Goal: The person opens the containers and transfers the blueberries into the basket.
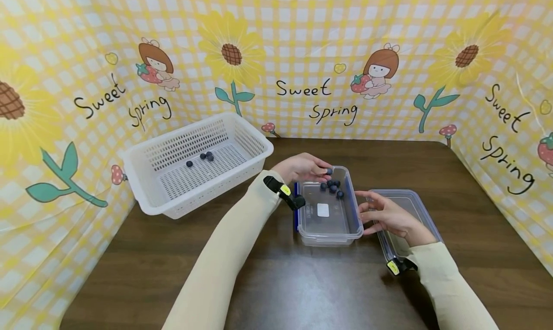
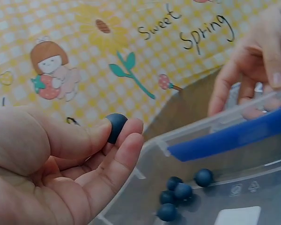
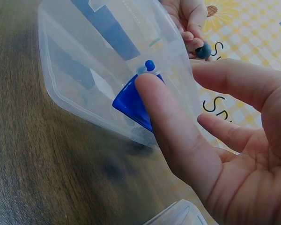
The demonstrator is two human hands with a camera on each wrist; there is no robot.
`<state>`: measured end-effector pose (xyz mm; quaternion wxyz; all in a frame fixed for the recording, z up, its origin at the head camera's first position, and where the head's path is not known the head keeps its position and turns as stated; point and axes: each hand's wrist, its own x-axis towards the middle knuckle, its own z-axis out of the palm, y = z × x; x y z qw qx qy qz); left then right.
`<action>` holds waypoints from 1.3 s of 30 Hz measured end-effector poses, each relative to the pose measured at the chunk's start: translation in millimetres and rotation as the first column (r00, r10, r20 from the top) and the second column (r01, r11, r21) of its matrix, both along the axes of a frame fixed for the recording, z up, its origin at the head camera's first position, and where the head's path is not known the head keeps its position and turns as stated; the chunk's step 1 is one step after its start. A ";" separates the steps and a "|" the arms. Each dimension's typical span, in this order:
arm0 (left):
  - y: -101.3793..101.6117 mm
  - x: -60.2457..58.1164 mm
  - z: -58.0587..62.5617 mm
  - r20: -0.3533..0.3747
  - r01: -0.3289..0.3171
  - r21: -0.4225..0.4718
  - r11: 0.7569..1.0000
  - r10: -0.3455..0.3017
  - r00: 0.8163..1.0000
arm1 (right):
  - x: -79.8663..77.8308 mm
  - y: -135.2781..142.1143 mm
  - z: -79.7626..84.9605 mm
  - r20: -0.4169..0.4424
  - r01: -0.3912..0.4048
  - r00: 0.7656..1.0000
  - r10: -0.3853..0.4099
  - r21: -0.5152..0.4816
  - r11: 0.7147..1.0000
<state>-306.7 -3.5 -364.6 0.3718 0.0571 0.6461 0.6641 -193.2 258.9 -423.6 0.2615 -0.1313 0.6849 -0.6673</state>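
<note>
My left hand (image 1: 302, 168) pinches a blueberry (image 2: 116, 127) between thumb and fingertips, over the far left part of a clear plastic food box (image 1: 308, 224). Several more blueberries (image 1: 332, 189) lie grouped on the floor of the box, toward its far end. At the box's right side is my right hand (image 1: 390, 217), fingers spread and fairly straight. In the right wrist view its thumb overlaps a blue latch (image 3: 133, 104) on the box wall, and another finger reaches the rim.
A white slotted basket (image 1: 196, 198) stands at the back left with several blueberries (image 1: 209, 156) in it. Right of the box, partly under my right hand, lies a clear lid-like plastic piece (image 1: 406, 198). A yellow checked cloth (image 1: 294, 46) rises behind the dark wooden table (image 1: 276, 291).
</note>
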 end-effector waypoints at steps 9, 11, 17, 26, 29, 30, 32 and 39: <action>-28.4 -14.6 13.1 -0.036 -0.146 0.081 0.986 0.149 0.988 | 1.2 0.5 -0.1 -0.001 0.006 1.000 -0.006 0.002 1.000; -36.1 -18.3 14.5 -0.026 -0.185 0.108 0.977 0.189 0.982 | 1.4 0.7 -0.1 -0.002 0.007 1.000 -0.007 0.001 1.000; -62.1 -27.6 19.5 -0.033 -0.277 0.156 0.948 0.286 0.958 | 1.7 0.5 -0.1 -0.006 0.011 1.000 -0.011 0.005 1.000; -104.9 -39.3 25.9 -0.024 -0.393 0.270 0.879 0.415 0.910 | 2.1 0.0 -0.9 0.002 0.010 1.000 -0.010 0.004 1.000; -121.1 -42.7 27.5 -0.003 -0.423 0.292 0.857 0.444 0.896 | 2.1 0.2 -0.7 0.003 0.009 1.000 -0.009 0.003 1.000; -126.8 -43.7 27.9 0.005 -0.434 0.301 0.849 0.454 0.891 | 2.1 0.2 -0.5 0.002 0.010 1.000 -0.010 0.004 1.000; -139.0 -45.9 27.9 0.027 -0.460 0.319 0.829 0.477 0.879 | 2.0 0.3 -0.1 0.000 0.011 1.000 -0.011 0.005 1.000; -186.9 -49.7 20.6 0.122 -0.597 0.359 0.718 0.598 0.792 | 2.2 -0.6 0.2 0.000 0.012 1.000 -0.012 0.002 1.000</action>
